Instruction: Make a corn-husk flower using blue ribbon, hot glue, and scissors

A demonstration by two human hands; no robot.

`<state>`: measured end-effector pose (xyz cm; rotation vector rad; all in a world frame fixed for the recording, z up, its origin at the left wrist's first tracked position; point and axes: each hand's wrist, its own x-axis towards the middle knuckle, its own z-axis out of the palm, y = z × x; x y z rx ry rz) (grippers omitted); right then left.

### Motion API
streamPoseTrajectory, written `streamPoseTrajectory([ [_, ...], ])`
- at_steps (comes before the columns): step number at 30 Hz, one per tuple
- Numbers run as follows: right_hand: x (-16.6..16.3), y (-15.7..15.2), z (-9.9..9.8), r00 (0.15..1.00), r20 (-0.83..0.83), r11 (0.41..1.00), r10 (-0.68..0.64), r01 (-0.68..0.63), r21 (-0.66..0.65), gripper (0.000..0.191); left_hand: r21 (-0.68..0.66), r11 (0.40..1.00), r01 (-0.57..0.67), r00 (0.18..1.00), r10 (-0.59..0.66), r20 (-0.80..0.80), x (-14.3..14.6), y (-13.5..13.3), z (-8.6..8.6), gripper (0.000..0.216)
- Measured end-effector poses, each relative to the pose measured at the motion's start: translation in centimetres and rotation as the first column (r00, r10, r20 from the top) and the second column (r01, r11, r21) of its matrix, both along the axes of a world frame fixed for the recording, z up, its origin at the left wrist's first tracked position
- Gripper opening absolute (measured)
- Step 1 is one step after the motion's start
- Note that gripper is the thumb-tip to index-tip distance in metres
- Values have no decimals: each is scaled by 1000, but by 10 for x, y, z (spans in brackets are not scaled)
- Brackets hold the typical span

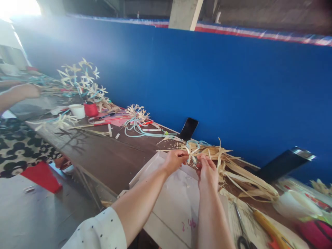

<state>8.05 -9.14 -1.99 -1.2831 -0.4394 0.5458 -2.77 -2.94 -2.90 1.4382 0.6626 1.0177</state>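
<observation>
Between my two hands is a small pale flower of narrow husk strips, with a bit of light blue showing at it. My left hand pinches its left side with closed fingertips. From the right, my right hand is closed on the same flower, thumb and fingers together. Both hands are above a white open box with pink handwriting on its near side. A bundle of dry corn husks lies just right of my right hand. Exactly where the fingertips meet the strips is too small to see.
A phone leans against the blue wall. Finished-looking husk flowers, a white cup and a red thread spool stand left. Scissors, a yellow-handled tool and a black flask are right. Another person's hand is far left.
</observation>
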Motion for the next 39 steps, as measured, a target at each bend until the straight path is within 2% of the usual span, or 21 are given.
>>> streamPoseTrajectory([
  [3,-3,0,-3,982,34,978,186,-182,-98,35,96,993,-67,996,61,60,-2,2,0,19],
  [7,-8,1,-4,938,145,948,316,-306,-84,36,197,967,-159,984,139,113,-1,6,-3,16],
  [12,-9,2,-4,908,301,957,291,-276,-94,28,237,959,-157,987,145,67,-3,6,-1,16],
  [17,-8,3,-5,892,382,971,239,-217,-102,26,314,947,-64,998,65,9,-6,2,3,25],
  [20,-7,4,-7,917,328,974,225,-214,-68,25,321,947,16,1000,-8,-29,-6,-1,3,30],
  [24,-8,4,-5,970,132,979,203,-205,4,28,268,962,49,997,-31,-70,-5,-5,4,42],
  [27,-9,4,-2,979,31,977,203,-205,57,34,207,974,87,987,-56,-151,-3,-3,4,38],
  [30,-10,4,-1,982,1,979,191,-191,70,35,123,991,60,979,-35,-199,0,-1,1,27],
  [33,-10,5,-3,983,-4,979,186,-185,82,35,51,998,44,985,-35,-168,3,0,-2,20],
  [39,-12,5,-1,974,-10,972,225,-224,77,42,57,998,23,997,-18,-79,3,-5,5,15],
])
